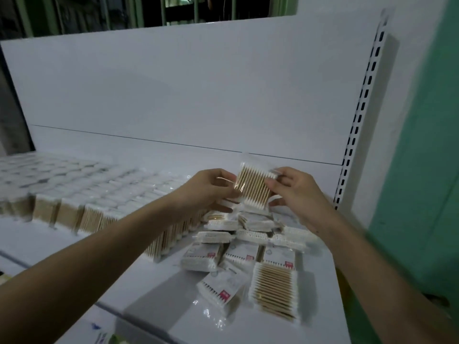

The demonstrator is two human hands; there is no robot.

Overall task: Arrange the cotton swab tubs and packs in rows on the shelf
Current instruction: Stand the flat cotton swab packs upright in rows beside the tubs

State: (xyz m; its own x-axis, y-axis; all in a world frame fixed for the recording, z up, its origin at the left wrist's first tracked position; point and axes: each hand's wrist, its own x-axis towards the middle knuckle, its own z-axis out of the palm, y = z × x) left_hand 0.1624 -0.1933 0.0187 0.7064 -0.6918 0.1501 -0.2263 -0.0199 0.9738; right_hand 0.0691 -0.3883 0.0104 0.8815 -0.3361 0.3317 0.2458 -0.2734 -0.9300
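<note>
A clear pack of wooden cotton swabs (252,187) is held upright above the white shelf (154,291). My left hand (208,189) pinches its left edge and my right hand (295,192) pinches its right edge. Below the hands lies a loose heap of swab packs (248,254), some flat, some overlapping. To the left, rows of standing swab packs (104,207) fill the shelf back to the rear panel; the far left rows are blurred.
The white back panel (173,95) rises behind the shelf. A slotted upright (357,120) stands at the right, with a green wall (422,145) beyond it. A lower shelf edge (99,328) shows at the bottom left.
</note>
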